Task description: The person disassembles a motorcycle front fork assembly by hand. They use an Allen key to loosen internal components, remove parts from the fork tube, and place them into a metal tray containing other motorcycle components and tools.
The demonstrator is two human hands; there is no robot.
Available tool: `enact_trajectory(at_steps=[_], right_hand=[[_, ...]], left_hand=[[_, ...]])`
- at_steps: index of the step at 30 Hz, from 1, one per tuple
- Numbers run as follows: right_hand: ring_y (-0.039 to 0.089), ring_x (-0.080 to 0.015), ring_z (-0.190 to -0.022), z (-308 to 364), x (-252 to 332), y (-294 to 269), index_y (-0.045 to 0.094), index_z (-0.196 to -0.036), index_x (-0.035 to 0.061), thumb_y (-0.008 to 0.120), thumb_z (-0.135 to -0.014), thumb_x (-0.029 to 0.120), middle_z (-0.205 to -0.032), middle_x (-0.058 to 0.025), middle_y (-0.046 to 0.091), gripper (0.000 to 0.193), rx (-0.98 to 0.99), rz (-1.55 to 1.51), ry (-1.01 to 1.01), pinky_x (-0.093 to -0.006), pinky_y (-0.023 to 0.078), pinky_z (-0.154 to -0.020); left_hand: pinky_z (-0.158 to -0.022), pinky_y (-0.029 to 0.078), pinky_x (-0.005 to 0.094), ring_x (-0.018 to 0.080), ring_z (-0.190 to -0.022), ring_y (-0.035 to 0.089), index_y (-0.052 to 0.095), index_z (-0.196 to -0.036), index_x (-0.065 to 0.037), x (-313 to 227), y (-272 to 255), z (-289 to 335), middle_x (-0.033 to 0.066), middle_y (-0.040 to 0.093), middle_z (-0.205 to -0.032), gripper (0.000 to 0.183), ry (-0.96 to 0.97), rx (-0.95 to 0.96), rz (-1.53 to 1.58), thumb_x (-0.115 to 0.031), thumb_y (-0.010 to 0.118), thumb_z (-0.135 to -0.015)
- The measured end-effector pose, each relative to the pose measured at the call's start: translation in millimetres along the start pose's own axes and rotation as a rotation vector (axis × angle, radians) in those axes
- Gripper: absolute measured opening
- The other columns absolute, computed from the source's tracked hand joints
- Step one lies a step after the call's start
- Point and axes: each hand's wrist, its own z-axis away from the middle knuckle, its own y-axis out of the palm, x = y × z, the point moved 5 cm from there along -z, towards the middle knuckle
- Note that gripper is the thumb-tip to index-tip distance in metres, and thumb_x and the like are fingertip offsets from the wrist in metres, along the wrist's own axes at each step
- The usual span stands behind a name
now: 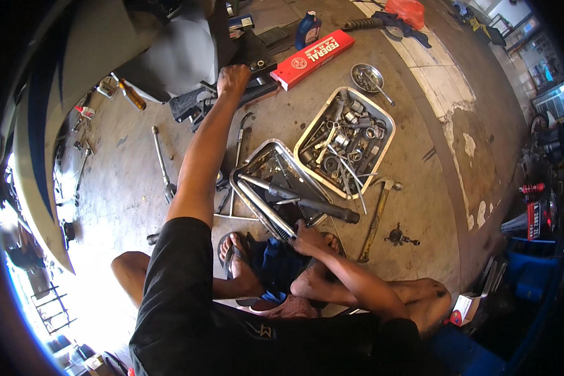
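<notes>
My left hand [233, 80], on an outstretched arm, is closed at the dark metal part [247, 94] beside the motorbike. What its fingers hold is hidden. Low in the middle, my right hand [308, 239] curls around the near end of a chrome tube [266, 210], with a dark coil spring [282, 232] close by. The tube lies slanted across a metal tray [271, 143] wet with dark fluid. Also across the tray is a second tube with a black lower leg [326, 207].
A tray of loose metal parts [316, 116] stands beyond, with a small bowl [366, 78] behind it. A hammer [379, 219] lies at right, a socket handle [163, 160] at left. A red box [313, 59] and blue bottle [308, 30] are farther off. Blue cloth [276, 266] lies between my feet.
</notes>
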Motion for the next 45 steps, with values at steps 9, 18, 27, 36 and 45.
enact_trajectory(at_steps=[9,18,27,36,45], right_hand=[[0.068,-0.0458,-0.078,-3,-5,-5,0.037,-0.134,-0.0118,0.068,-0.084,0.038,-0.079,-0.0303,0.066,0.077,0.040,-0.011,-0.053,-0.0509,0.055,-0.071],[0.067,-0.0459,-0.080,-6,1,-4,0.043,-0.127,-0.0104,0.067,-0.084,0.036,-0.084,-0.0300,0.067,0.068,0.044,0.016,-0.066,-0.0520,0.055,-0.073],[0.068,-0.0414,-0.090,4,-4,-42,0.061,-0.105,-0.0033,0.066,-0.085,0.035,-0.091,-0.0260,0.069,0.043,0.068,0.146,-0.104,-0.0503,0.054,-0.082],[0.064,-0.0431,-0.100,13,-72,-119,0.062,-0.115,0.0065,0.077,-0.075,0.029,-0.105,-0.0251,0.066,0.048,-0.262,0.448,0.174,-0.0501,0.053,-0.084],[0.067,-0.0387,-0.092,42,-42,-156,0.064,-0.122,0.0100,0.085,-0.068,0.033,-0.099,-0.0217,0.069,0.062,-0.242,0.227,0.110,-0.0442,0.054,-0.082]], left_hand=[[-0.075,0.056,0.0394,0.0228,-0.096,0.071,0.074,-0.097,-0.016,1,41,-13,0.0067,0.073,-0.101,0.019,-0.190,0.107,-0.015,-0.016,0.056,-0.093],[-0.081,0.054,0.0439,0.0316,-0.103,0.064,0.061,-0.107,-0.010,14,19,35,0.0173,0.065,-0.107,0.021,-0.064,-0.070,0.134,-0.016,0.055,-0.088],[-0.077,0.054,0.0495,0.0400,-0.087,0.067,0.066,-0.094,0.000,-79,-27,278,0.0250,0.067,-0.092,0.033,0.203,0.530,0.573,-0.032,0.065,-0.086],[-0.083,0.052,0.0465,0.0376,-0.095,0.065,0.057,-0.123,-0.005,-116,-139,469,0.0189,0.065,-0.103,0.043,0.651,0.922,0.743,-0.030,0.064,-0.088],[-0.086,0.051,0.0461,0.0364,-0.098,0.065,0.058,-0.120,-0.005,-93,-160,508,0.0177,0.064,-0.107,0.038,0.504,0.595,0.944,-0.031,0.060,-0.093]])
